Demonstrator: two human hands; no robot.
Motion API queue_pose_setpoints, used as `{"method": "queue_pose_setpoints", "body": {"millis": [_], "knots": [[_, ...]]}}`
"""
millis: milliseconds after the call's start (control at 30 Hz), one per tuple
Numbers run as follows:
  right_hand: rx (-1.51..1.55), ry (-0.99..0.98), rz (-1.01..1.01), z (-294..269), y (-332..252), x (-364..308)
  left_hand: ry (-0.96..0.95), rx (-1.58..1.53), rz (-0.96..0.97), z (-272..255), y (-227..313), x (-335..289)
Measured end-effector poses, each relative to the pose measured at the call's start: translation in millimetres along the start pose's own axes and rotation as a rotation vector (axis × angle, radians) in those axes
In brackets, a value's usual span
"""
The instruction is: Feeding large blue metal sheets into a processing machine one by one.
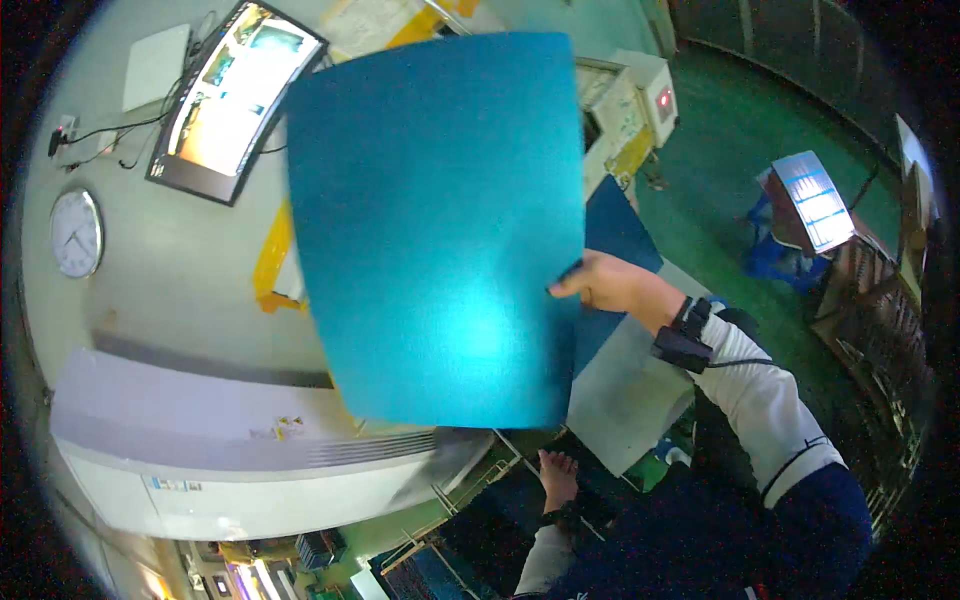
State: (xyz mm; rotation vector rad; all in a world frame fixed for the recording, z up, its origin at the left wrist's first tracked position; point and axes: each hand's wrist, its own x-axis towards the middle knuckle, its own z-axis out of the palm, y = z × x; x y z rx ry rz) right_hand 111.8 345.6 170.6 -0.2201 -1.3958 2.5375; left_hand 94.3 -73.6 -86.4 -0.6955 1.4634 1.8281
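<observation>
A large teal-blue flat sheet [430, 220] stands raised in front of me and fills the middle of the view. My right hand [610, 284] grips its right edge, thumb on the near face and the other fingers mostly hidden behind. Below the sheet's lower edge, my left hand [558, 480] is beside dark panels, its short-looking fingers slightly apart and nothing visible in them. Behind the right hand lie a darker blue sheet [622, 232] and a pale grey flat surface [630, 395].
At left are a lit monitor [235, 100], a round wall clock [77, 233] and a long white air conditioner [230, 490]. A white machine [648, 95] with a red light stands behind the sheet. A reflective panel [815, 200] rests above a blue stool [775, 255] at right.
</observation>
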Motion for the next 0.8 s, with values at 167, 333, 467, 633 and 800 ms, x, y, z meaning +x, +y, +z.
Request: {"method": "queue_pose_setpoints", "body": {"millis": [167,333,467,633,800], "knots": [[0.152,0.029,0.008,31,11,-9,-0.108,0.045,0.096,-16,7,4],[0.401,0.121,0.207,32,55,2,0.015,-0.041,-0.026,-11,4,5],[0.433,0.264,0.253,45,61,8,0.043,-0.016,-0.037,-9,7,1],[0.369,0.330,0.342,31,86,23,0.020,-0.001,-0.044,0,11,-10],[0.208,0.235,0.262,23,106,35,0.023,-0.024,-0.035,-6,8,-9]]}}
